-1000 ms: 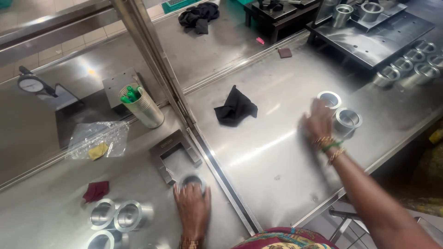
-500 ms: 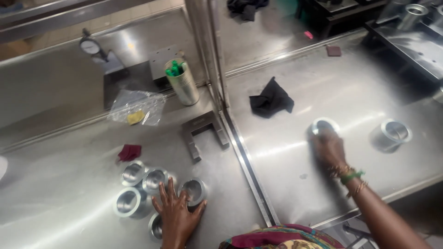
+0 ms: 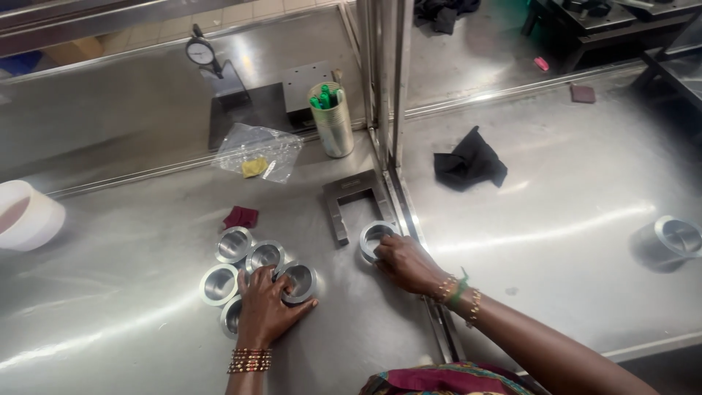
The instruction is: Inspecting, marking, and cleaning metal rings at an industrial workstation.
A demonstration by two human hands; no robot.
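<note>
Left hand (image 3: 265,311) lies flat, fingers spread over the ring cluster (image 3: 252,274) on the desk (image 3: 131,307); right hand (image 3: 406,263), fingers clamped on a single ring (image 3: 373,235), sits beside the U-bracket (image 3: 353,199).

Ring cluster (image 3: 252,274) under my left hand (image 3: 265,311); single ring (image 3: 376,238) under my right hand (image 3: 406,263), before the bracket (image 3: 355,201) (cup (image 3: 333,121) behind). Lone ring (image 3: 678,235) far right.
</note>
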